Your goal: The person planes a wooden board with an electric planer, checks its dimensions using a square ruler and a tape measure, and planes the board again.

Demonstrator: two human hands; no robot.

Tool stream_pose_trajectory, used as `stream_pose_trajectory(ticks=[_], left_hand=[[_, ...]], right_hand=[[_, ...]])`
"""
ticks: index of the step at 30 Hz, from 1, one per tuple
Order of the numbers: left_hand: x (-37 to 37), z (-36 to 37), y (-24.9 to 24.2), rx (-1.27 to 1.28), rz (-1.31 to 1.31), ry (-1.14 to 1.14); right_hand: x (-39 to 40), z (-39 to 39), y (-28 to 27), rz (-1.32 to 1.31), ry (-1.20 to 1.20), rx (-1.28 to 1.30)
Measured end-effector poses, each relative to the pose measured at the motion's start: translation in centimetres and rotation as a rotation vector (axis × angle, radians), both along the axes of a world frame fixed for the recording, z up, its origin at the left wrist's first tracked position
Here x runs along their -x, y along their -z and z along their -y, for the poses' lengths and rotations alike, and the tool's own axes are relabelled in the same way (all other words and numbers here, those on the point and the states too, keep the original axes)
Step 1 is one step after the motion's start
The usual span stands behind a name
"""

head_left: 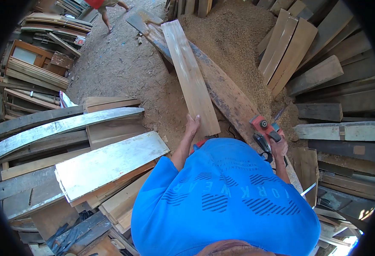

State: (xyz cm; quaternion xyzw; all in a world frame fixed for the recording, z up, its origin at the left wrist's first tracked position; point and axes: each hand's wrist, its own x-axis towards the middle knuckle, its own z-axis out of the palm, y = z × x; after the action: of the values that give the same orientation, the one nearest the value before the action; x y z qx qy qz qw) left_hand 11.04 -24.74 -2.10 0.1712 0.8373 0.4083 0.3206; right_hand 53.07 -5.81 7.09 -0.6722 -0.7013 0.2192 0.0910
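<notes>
My left hand grips the left edge of a light wooden board close to its near end, thumb on the top face, fingers mostly hidden. The board lies slantwise across a long, worn bench plank, its near end sticking out past the plank's left side. In my right hand is a red and black electric hand planer, held by its rear handle. The planer sits on the near part of the bench plank, to the right of the board and apart from it.
Stacked boards lean at the right, above piled timber. A white-faced panel and a curved beam lie at the left. Sawdust covers the ground beyond the bench. A person's legs show at the top left.
</notes>
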Motion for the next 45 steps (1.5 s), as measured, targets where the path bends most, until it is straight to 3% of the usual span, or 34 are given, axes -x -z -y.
stream_pose_trajectory(ticks=[2, 23, 26, 29, 35, 38, 41, 45], left_hand=[[0.4, 0.2, 1.8, -0.012, -0.026, 0.006], [0.6, -0.2, 0.5, 0.075, 0.076, -0.007], [0.1, -0.5, -3.2, 0.099, 0.165, -0.009], [-0.6, -0.3, -3.0, 0.064, 0.068, -0.039], [0.0, 0.3, 6.2, -0.219, 0.469, -0.221], [-1.0, -0.3, 1.9, -0.341, 0.594, -0.209], [-2.2, -0.7, -3.9, -0.525, 0.984, -0.175], [-4.4, -3.8, -10.7, -0.848, 1.219, -0.300]], right_hand=[[-0.2, 0.0, 0.4, 0.003, -0.008, -0.014], [-0.4, -0.1, 0.7, 0.008, 0.002, 0.001], [-0.4, -0.1, 0.6, -0.006, -0.010, -0.006], [-0.5, -0.2, 0.8, 0.008, -0.011, 0.001], [-0.3, 0.0, 0.3, -0.009, -0.003, -0.003], [0.0, 0.1, -0.1, 0.013, 0.013, -0.009], [-0.2, 0.0, 0.7, 0.048, 0.031, 0.004], [-0.3, -0.2, 0.5, 0.058, 0.020, 0.029]])
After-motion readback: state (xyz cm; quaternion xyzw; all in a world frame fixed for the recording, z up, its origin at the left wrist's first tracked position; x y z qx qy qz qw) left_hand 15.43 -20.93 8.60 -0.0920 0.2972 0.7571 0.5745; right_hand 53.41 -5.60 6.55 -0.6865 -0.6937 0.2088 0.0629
